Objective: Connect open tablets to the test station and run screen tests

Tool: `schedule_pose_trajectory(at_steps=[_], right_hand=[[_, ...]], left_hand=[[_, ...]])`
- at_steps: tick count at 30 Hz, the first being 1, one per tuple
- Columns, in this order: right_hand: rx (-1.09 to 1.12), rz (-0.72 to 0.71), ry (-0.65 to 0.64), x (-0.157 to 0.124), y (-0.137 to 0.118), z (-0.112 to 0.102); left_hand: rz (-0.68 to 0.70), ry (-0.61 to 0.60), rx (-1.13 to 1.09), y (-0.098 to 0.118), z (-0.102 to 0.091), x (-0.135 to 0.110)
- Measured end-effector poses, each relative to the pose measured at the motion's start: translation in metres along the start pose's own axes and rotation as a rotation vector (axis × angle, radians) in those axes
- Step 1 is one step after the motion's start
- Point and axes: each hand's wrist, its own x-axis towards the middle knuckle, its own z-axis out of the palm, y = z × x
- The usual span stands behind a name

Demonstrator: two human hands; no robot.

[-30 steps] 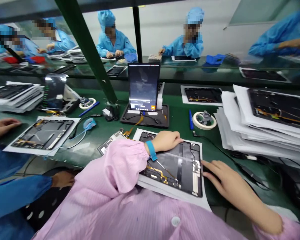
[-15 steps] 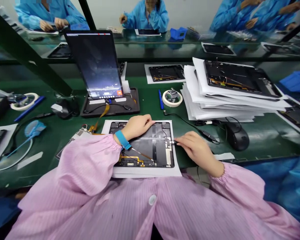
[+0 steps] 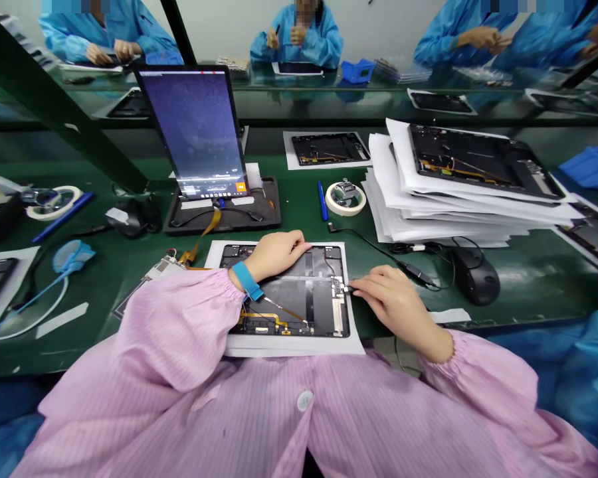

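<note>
An opened black tablet chassis (image 3: pixel 299 295) lies on a white sheet (image 3: pixel 289 345) just in front of me. My left hand (image 3: pixel 278 253), with a blue wrist strap, rests curled on the chassis's upper middle and presses it down. My right hand (image 3: pixel 391 299) sits at the chassis's right edge, fingers pinched on a small cable plug (image 3: pixel 349 288) at the port there. The black cable (image 3: pixel 373 249) runs off to the right and back. An orange flex ribbon (image 3: pixel 202 236) leads from the chassis area to a dock.
An upright lit tablet (image 3: pixel 197 129) stands in a black dock tray (image 3: pixel 224 212). A tape roll (image 3: pixel 346 198), blue pen (image 3: pixel 321 199), black mouse (image 3: pixel 475 277) and a tall stack of chassis on paper (image 3: pixel 468 179) lie right. Workers in blue sit opposite.
My view swung right and settled over the chassis. My right hand moved from beside the chassis to its right edge and pinched the plug; the left hand stayed pressed on top.
</note>
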Motion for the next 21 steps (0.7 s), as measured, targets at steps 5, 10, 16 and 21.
schedule_pose_trajectory(at_steps=[5,10,16,21], right_hand=[[-0.045,0.007,0.009,0.0,0.0,-0.003],[-0.042,0.025,-0.005,0.002,0.0,-0.001],[0.014,0.028,0.02,0.002,-0.003,0.01],[0.059,-0.006,0.09,-0.001,0.004,0.014]], left_hand=[[0.002,0.004,-0.004,0.0,-0.001,0.0],[0.004,0.006,-0.026,-0.001,0.001,0.0],[-0.007,0.062,-0.051,-0.002,0.003,0.001],[-0.023,0.06,-0.131,0.004,0.002,0.002]])
